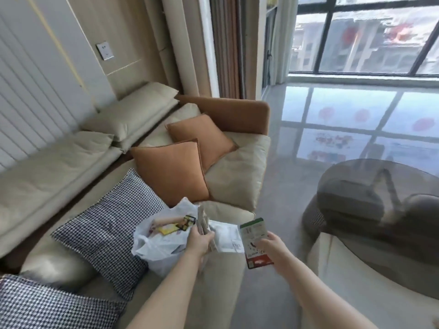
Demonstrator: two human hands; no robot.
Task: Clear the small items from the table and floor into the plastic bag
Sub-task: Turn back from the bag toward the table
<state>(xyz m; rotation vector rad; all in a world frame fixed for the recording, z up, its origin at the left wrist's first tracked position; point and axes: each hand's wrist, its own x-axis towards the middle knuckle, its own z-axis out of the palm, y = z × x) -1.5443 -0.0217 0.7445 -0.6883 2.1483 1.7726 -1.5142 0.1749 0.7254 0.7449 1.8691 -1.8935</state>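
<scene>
Beige sofa (pixel 59 176), glossy floor (pixel 280 210), big window (pixel 365 36)

Cream leather sofa (pixel 59 176) runs along the left wall, with an orange-brown padded armrest (pixel 228 112) at its far end. Two orange square cushions (pixel 173 169) lean on the seat, one overlapping the other. Nearer the camera, two black-and-white houndstooth cushions (pixel 111 229) lie on the seat, the closest cut off by the lower left edge. White wall socket plate (pixel 104 51) on the beige panel above the sofa. Striped brown curtain (pixel 225 43) hangs beside the black-framed window (pixel 365 36). Glossy grey floor (pixel 332 119) reflects the window. Round dark glass desk (pixel 384 210) at right.
</scene>
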